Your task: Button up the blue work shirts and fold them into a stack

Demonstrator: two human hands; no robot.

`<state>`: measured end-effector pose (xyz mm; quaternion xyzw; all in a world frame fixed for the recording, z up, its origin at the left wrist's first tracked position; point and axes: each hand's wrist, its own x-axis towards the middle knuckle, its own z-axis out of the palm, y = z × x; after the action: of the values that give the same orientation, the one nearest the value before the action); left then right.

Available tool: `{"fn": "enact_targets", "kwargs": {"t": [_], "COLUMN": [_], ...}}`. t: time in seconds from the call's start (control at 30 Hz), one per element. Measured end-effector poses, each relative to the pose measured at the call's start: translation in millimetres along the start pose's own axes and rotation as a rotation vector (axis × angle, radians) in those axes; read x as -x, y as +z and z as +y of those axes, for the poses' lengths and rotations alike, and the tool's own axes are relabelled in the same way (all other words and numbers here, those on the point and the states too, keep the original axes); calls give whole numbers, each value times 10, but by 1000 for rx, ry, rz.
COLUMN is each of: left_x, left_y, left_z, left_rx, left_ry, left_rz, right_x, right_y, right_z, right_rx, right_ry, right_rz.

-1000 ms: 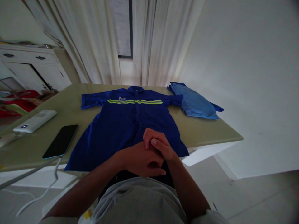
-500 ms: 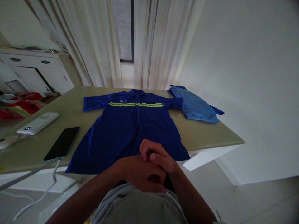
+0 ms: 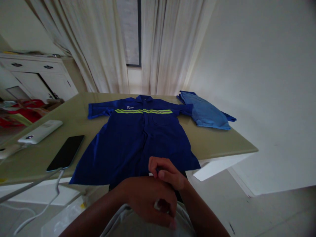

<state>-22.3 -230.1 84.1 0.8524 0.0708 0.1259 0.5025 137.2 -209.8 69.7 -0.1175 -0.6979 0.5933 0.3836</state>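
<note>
Olive table (image 3: 222, 141), blue shirt (image 3: 138, 138) flat, yellow stripe, both hands' fingers (image 3: 158, 164) curled together, empty.

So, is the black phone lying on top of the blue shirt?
No, the black phone lies on the bare table, left of the blue shirt.

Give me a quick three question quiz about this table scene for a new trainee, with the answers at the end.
1. True or false: the dark blue shirt lies spread flat on the table.
2. Which lies nearest the shirt's left edge: A) the phone, B) the power bank, C) the light blue garment?
3. Fill in: the left hand and right hand are held together at the table's ____ edge.

Key: 1 true; 2 A; 3 near.
</note>
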Motion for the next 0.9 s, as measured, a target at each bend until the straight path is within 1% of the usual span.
{"fn": "enact_targets", "kwargs": {"t": [0.07,0.13,0.23,0.3,0.37,0.43,0.57,0.63,0.73,0.8,0.9], "left_x": [5,19,40,45,46,45,50,57,74,85,101], "left_y": [13,32,76,103,116,117,109,102,90,82,78], "left_z": [-11,-38,-65,-50,-17,8,11,13,30,39,40], "left_rx": [36,3,-55,-39,12,56,18,-1,34,42,6], "left_ry": [27,6,-49,-59,-35,-1,-10,0,75,108,84], "left_rz": [4,23,48,46,29,18,28,38,73,88,102], "right_x": [24,45,58,59,63,73,89,88,96,112,138], "right_y": [1,10,37,53,62,70,91,101,114,121,120], "right_z": [8,-9,-41,-37,-18,-9,-28,-14,42,72,75], "right_rx": [-4,11,33,30,19,12,-1,-18,-50,-57,-29], "right_ry": [28,-15,-91,-62,-3,14,-92,-84,-15,-38,-115], "right_rz": [22,39,18,-1,-1,11,60,76,99,135,169]}}
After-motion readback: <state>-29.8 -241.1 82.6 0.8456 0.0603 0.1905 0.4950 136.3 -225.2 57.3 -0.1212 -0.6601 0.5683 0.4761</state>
